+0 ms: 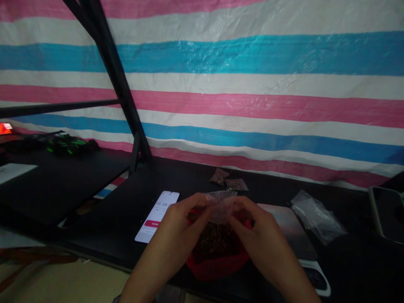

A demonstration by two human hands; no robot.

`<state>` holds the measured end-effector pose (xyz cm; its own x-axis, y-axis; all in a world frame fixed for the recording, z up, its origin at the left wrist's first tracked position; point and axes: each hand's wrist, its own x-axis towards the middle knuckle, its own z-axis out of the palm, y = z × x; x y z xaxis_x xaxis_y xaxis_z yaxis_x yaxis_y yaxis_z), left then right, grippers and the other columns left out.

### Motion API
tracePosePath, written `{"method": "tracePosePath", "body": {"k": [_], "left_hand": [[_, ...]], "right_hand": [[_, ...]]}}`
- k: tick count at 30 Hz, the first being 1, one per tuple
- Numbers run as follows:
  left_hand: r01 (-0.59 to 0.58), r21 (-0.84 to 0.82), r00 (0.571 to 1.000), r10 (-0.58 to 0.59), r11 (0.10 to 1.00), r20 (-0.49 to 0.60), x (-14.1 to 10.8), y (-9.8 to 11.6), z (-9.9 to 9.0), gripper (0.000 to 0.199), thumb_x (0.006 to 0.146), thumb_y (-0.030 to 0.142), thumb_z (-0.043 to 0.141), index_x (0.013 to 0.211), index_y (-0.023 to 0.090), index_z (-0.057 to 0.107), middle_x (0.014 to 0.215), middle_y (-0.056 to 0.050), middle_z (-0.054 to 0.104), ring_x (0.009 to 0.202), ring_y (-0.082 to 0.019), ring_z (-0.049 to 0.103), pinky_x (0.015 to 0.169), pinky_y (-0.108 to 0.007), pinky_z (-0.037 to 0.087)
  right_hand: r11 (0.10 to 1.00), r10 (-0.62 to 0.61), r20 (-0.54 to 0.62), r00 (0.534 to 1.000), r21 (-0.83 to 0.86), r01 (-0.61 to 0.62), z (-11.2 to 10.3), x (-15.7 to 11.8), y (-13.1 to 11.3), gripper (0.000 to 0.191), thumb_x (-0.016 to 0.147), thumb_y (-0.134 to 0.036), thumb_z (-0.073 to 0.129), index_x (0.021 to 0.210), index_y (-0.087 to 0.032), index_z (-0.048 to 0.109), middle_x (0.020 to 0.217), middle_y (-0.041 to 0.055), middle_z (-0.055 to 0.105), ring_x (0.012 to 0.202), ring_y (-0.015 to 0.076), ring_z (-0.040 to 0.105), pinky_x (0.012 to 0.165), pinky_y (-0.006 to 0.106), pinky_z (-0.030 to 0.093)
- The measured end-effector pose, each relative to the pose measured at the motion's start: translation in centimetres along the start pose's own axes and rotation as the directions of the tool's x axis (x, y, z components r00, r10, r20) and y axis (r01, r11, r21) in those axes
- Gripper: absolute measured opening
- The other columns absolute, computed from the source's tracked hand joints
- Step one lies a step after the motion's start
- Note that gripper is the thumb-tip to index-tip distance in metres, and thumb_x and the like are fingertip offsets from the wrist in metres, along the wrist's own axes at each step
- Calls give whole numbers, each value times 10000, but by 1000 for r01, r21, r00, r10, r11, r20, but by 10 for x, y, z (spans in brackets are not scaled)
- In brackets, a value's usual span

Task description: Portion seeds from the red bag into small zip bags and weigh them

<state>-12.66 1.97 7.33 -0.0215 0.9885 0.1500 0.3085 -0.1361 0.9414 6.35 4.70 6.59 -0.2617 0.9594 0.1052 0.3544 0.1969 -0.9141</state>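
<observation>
Between my two hands I have a small clear plastic bag (220,205), held above a red container (214,269). My left hand (192,214) pinches the bag's left side between thumb and fingers. On its right side, my right hand (252,216) grips it the same way. Dark dried plant-like bits (216,240) lie in the red container; their exact kind is hard to make out in the dim light. Whether anything is inside the held bag cannot be seen clearly. Behind my hands lie two small filled bags, one at the left (219,176) and one at the right (236,184).
A phone showing a timer (160,210) lies left of my hands. To the right are a flat grey device (290,231) and a stack of clear bags (317,216). A dark-screened device (388,214) stands at the far right. A black frame post (121,88) rises at the back left.
</observation>
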Motion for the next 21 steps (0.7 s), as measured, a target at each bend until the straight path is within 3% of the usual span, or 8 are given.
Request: {"method": "tracePosePath", "body": {"k": [3, 9, 17, 19, 21], "left_hand": [[-13, -5, 998, 13, 1000, -61, 1, 1, 0, 116, 942, 312, 693, 856, 283, 764, 828, 54, 752, 827, -150, 727, 762, -231, 539], [3, -16, 999, -4, 1000, -49, 2, 3, 3, 115, 926, 341, 707, 844, 273, 752, 798, 50, 756, 780, -158, 710, 721, -246, 528], [45, -2, 992, -45, 999, -116, 5, 11, 4, 193, 877, 405, 695, 785, 244, 746, 731, 19, 754, 693, -171, 708, 658, -261, 546], [53, 5, 984, -51, 999, -172, 6, 11, 3, 205, 856, 437, 716, 873, 238, 759, 771, 8, 771, 724, -184, 732, 671, -268, 567], [62, -6, 964, -62, 998, -259, 5, 9, -1, 328, 826, 482, 751, 1047, 239, 751, 844, 3, 786, 765, -198, 753, 668, -273, 585]], "right_hand": [[1000, -2, -52, 999, -22, 1, -2, 1, 0, 186, 913, -123, 632, 1007, -256, 722, 860, -20, 762, 775, 165, 705, 693, 249, 507], [997, 21, 10, 1000, -71, -20, -3, 2, 1, 306, 890, -99, 635, 1130, -261, 737, 925, -2, 774, 856, 193, 727, 773, 289, 527], [1000, -13, -26, 1000, 0, 13, -1, 2, 2, 230, 911, -185, 619, 1092, -263, 737, 895, 1, 764, 819, 176, 710, 742, 278, 517], [997, -23, -63, 998, 75, 27, -10, 3, 2, 193, 911, -277, 654, 1088, -251, 727, 873, 7, 766, 793, 180, 708, 729, 283, 527], [985, -10, -204, 979, 165, 44, -32, 5, 9, 299, 874, -406, 728, 1119, -237, 703, 842, 12, 767, 780, 194, 712, 738, 300, 548]]}}
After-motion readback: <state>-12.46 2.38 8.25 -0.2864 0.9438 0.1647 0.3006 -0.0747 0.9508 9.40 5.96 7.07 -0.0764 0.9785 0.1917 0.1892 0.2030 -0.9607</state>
